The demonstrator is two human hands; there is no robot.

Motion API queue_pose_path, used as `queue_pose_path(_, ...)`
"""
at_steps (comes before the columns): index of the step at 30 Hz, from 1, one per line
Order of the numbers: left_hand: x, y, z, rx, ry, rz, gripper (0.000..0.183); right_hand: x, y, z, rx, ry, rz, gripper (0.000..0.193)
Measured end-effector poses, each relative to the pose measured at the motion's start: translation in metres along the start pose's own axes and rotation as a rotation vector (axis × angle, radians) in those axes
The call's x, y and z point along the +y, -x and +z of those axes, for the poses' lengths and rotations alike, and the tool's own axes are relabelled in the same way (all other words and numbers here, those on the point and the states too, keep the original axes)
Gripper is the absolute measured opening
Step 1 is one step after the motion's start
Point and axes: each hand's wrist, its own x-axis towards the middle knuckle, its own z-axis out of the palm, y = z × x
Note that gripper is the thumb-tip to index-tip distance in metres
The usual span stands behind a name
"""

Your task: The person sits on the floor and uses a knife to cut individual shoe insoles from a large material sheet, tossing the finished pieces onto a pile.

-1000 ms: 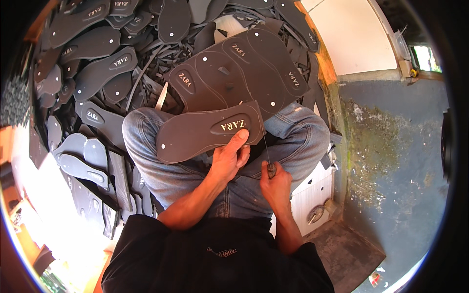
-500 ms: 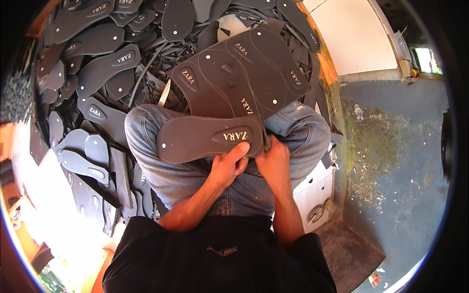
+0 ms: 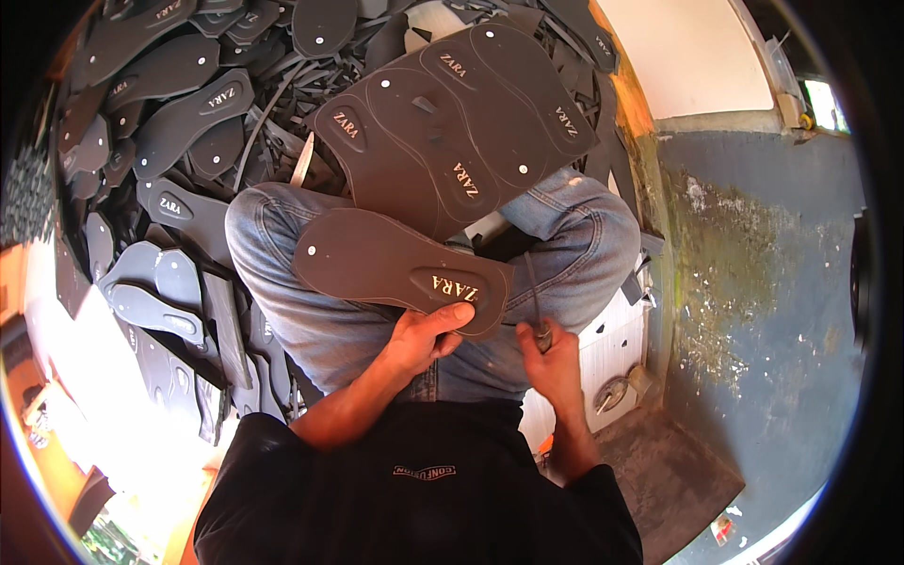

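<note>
A dark foam sandal sole (image 3: 372, 259) with metallic lettering at the heel and a small white dot near the toe is in my left hand (image 3: 419, 339). My thumb presses on top of the heel, and the other fingers are under it. My right hand (image 3: 554, 363) is closed around a slim, narrow-bladed knife (image 3: 543, 336), which points away from me just right of the heel, apart from it. Part of its grip is hidden by the fingers. Beyond the sole, a dark foam sheet (image 3: 414, 141) with several sole outlines rests over my crossed legs.
Many loose dark soles (image 3: 193, 108) are heaped at the far left, with thin foam offcuts (image 3: 282, 104) among them. A pale pointed strip (image 3: 303, 160) stands by my left knee. To the right are a round metal object (image 3: 611, 394), a brown board (image 3: 673, 471) and the grey floor (image 3: 810, 282).
My right hand has drawn back from the heel edge, down and to the right, and the knife now shows. The sole has tilted, its heel end dropping toward me.
</note>
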Motion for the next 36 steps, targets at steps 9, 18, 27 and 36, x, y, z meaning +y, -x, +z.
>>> queue_pose_path(9, -0.001, 0.005, -0.001, -0.022, 0.015, -0.003, 0.020, -0.002, 0.018, 0.001, -0.080, 0.065, 0.062, 0.027)
queue_pose_path(18, -0.009, 0.011, -0.016, 0.008, -0.053, -0.020, 0.021, -0.025, -0.025, 0.008, -0.213, 0.117, -0.075, 0.017)
queue_pose_path(27, 0.030, 0.025, -0.019, -0.135, -0.562, -0.127, 0.035, -0.016, -0.049, 0.012, -0.067, -0.149, 0.027, 0.025)
queue_pose_path(36, 0.345, -0.034, 0.017, 0.507, -1.094, 0.846, 0.046, 0.011, -0.052, 0.026, 0.019, -0.281, 0.004, 0.030)
